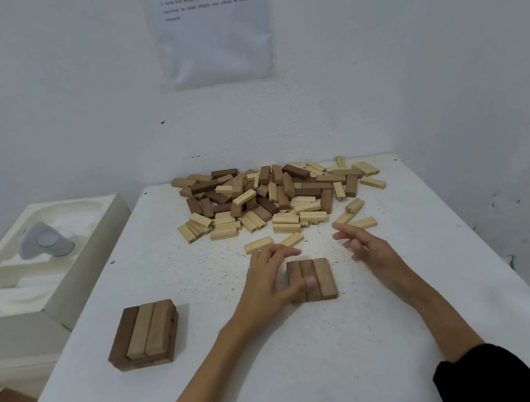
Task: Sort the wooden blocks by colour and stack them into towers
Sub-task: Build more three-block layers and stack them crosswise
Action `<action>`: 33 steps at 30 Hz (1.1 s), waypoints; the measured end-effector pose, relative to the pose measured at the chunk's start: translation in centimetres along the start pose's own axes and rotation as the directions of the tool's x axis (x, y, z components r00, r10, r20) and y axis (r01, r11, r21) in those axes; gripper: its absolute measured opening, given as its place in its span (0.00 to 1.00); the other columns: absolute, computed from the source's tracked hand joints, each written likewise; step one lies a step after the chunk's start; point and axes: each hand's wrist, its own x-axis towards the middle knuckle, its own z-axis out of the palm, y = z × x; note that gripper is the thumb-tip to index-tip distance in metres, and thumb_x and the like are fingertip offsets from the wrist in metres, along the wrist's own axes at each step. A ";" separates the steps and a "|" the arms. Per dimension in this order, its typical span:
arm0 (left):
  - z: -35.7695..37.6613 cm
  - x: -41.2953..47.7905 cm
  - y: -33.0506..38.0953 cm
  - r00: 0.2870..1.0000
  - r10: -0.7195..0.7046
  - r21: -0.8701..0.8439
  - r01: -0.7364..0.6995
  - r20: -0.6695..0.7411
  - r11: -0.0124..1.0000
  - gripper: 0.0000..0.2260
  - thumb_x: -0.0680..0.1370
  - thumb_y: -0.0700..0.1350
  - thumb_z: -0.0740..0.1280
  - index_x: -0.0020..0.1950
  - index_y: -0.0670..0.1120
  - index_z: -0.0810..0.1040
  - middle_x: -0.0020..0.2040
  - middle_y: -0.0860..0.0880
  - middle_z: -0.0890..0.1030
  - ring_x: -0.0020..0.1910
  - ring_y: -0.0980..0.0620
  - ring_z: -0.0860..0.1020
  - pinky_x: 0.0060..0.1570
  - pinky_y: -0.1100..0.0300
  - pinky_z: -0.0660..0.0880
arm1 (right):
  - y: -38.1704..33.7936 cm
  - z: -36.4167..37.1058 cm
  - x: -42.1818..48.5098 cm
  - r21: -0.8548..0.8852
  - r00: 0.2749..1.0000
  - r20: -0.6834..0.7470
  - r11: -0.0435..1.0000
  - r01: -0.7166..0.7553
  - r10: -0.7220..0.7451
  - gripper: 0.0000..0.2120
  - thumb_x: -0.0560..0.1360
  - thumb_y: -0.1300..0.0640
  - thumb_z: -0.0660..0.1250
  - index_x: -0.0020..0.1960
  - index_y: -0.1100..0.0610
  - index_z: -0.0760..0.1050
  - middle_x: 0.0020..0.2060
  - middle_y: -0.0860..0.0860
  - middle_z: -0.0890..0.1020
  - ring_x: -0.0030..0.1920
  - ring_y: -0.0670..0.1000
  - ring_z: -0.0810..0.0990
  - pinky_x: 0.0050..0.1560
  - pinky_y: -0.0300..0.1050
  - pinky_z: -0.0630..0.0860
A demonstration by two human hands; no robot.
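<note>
Here, left hand [266,280] gripping row of three brown blocks [321,277] lying flat at table [343,358] centre; right hand [368,250] hovering just beside, fingers loose, holding nothing; mixed pile [276,196] sitting behind; short tower [145,335] left.

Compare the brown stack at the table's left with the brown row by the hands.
The left stack has several layers; the centre row is one layer. The stack's top mixes one dark block with two lighter; the row looks evenly brown. The stack stands untouched; the left hand grips the row. Both show three blocks side by side.
</note>
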 end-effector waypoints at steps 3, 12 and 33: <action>1.5 -0.4 1.3 0.994 0.079 0.177 -0.065 -0.072 0.982 0.24 0.69 0.67 0.60 0.59 0.56 0.77 0.59 0.57 0.70 0.58 0.58 0.64 0.55 0.66 0.61 | 0.2 -0.1 0.2 0.198 0.994 -0.104 0.980 -0.017 0.038 0.47 0.52 0.20 0.64 0.59 0.53 0.76 0.46 0.47 0.78 0.44 0.42 0.75 0.43 0.35 0.72; 3.7 -1.7 2.3 0.949 0.297 0.447 -0.222 -0.104 0.867 0.11 0.73 0.54 0.64 0.52 0.56 0.83 0.49 0.56 0.77 0.50 0.57 0.70 0.42 0.63 0.69 | 0.7 0.1 -0.2 0.232 0.983 -0.180 0.973 0.012 0.031 0.22 0.73 0.38 0.61 0.51 0.54 0.80 0.39 0.50 0.80 0.40 0.46 0.75 0.38 0.37 0.73; -3.1 -1.3 0.1 0.895 0.292 0.082 -0.337 0.337 0.938 0.13 0.69 0.49 0.75 0.52 0.50 0.84 0.58 0.55 0.79 0.58 0.59 0.72 0.57 0.60 0.71 | 0.9 3.2 -1.6 -0.648 0.991 0.127 0.755 0.106 -0.030 0.40 0.64 0.23 0.26 0.67 0.32 0.60 0.71 0.38 0.61 0.68 0.42 0.53 0.70 0.42 0.48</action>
